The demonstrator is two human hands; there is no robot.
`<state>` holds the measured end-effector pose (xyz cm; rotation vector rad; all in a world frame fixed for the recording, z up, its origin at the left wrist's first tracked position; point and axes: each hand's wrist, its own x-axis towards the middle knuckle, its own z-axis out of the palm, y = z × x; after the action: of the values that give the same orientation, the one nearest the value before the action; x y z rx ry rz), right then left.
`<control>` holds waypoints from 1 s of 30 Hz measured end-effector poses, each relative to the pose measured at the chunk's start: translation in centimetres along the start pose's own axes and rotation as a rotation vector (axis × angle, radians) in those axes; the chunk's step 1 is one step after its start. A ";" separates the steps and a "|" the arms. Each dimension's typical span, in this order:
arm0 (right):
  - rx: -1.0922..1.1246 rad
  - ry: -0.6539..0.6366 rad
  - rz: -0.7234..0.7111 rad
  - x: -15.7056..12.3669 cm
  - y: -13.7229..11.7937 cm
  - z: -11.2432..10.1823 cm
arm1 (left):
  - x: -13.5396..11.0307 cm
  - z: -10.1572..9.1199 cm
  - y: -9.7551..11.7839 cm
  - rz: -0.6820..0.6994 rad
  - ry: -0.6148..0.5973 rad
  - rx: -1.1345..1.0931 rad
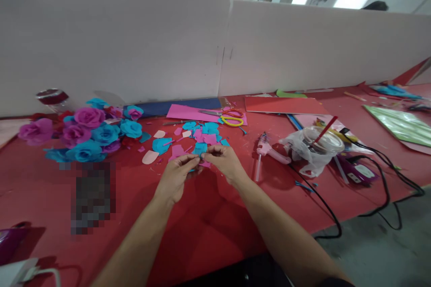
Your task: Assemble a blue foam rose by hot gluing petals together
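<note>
Close together above the red table, my left hand [174, 178] and my right hand [225, 161] pinch a small blue paper piece [201, 148] between thumbs and fingers. Part of the piece is covered by my fingertips. Just beyond them lie scattered blue paper petals [160, 145], pink cut pieces [206, 138] and pale pink petals [150, 157]. Yellow-handled scissors [231, 121] and a red-handled pair [234, 112] rest on a pink paper sheet [182, 112] behind the scraps. To the right of my right hand lies a pink glue gun [264, 147] with a glue stick beside it.
Blue, pink and purple paper flowers [89, 117] are bunched at the left. A lidded plastic tub [323, 140] in a thin bag stands right, near black cables [332, 215]. A white partition [111, 45] closes the back. A blurred patch [93, 197] covers something left.
</note>
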<state>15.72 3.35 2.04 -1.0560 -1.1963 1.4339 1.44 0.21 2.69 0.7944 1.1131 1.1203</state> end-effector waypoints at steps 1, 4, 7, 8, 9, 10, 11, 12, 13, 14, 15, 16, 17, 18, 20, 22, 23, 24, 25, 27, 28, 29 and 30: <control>0.002 -0.006 0.004 -0.1 -0.1 0.0 | 0.0 0.0 0.0 -0.010 0.004 -0.013; -0.005 -0.021 -0.002 -0.2 -0.3 0.1 | 0.2 -0.2 -0.1 -0.044 0.038 -0.052; -0.018 -0.017 -0.014 -0.2 -0.3 0.1 | 0.3 -0.3 -0.2 -0.057 0.085 -0.061; -0.021 -0.014 -0.015 -0.1 -0.2 0.1 | 0.4 -0.3 -0.3 -0.057 0.112 -0.065; -0.022 -0.008 -0.016 -0.1 -0.2 0.1 | 0.5 -0.4 -0.3 -0.056 0.140 -0.076; -0.020 0.001 -0.017 -0.1 -0.1 0.1 | 0.6 -0.4 -0.4 -0.056 0.166 -0.096; -0.020 0.013 -0.020 -0.1 0.0 0.1 | 0.7 -0.4 -0.5 -0.060 0.184 -0.125; -0.023 0.024 -0.026 -0.2 0.1 0.2 | 0.8 -0.4 -0.6 -0.067 0.198 -0.161; -0.028 0.023 -0.031 -0.2 0.3 0.3 | 0.9 -0.4 -0.6 -0.073 0.209 -0.196; -0.031 0.005 -0.031 -0.3 0.5 0.4 | 1.0 -0.3 -0.7 -0.077 0.215 -0.225; -0.029 -0.032 -0.028 -0.4 0.7 0.6 | 1.0 -0.3 -0.8 -0.080 0.220 -0.245; -0.020 -0.075 -0.023 -0.4 0.9 0.8 | 1.1 -0.3 -0.9 -0.078 0.224 -0.257; -0.008 -0.112 -0.018 -0.5 1.1 1.0 | 1.0 -0.2 -1.0 -0.076 0.227 -0.260; 0.003 -0.137 -0.016 -0.6 1.3 1.2 | 1.0 -0.2 -1.1 -0.074 0.225 -0.256; 0.003 -0.141 -0.023 -0.6 1.6 1.4 | 0.9 -0.2 -1.1 -0.072 0.198 -0.227; -0.021 -0.128 -0.023 -0.6 1.6 1.4 | 0.7 -0.3 -1.0 -0.063 0.176 -0.175; -0.032 -0.131 -0.017 -0.6 1.5 1.3 | 0.7 -0.4 -0.9 -0.056 0.170 -0.144; -0.040 -0.136 -0.010 -0.6 1.5 1.2 | 0.6 -0.5 -0.8 -0.048 0.172 -0.115; -0.045 -0.137 -0.004 -0.6 1.4 1.1 | 0.6 -0.6 -0.7 -0.038 0.183 -0.091; -0.055 -0.131 0.007 -0.6 1.2 1.0 | 0.6 -0.7 -0.4 -0.004 0.200 -0.065; -0.064 -0.129 0.013 -0.6 1.1 0.9 | 0.6 -0.8 -0.3 0.020 0.203 -0.061; -0.077 -0.131 0.019 -0.6 1.1 0.9 | 0.6 -0.8 -0.2 0.047 0.204 -0.052; -0.093 -0.138 0.023 -0.6 1.1 0.8 | 0.6 -0.9 -0.2 0.075 0.204 -0.039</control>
<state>14.87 2.52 1.15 -1.0501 -1.3646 1.5011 0.69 0.68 2.10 0.7074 1.2354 1.3046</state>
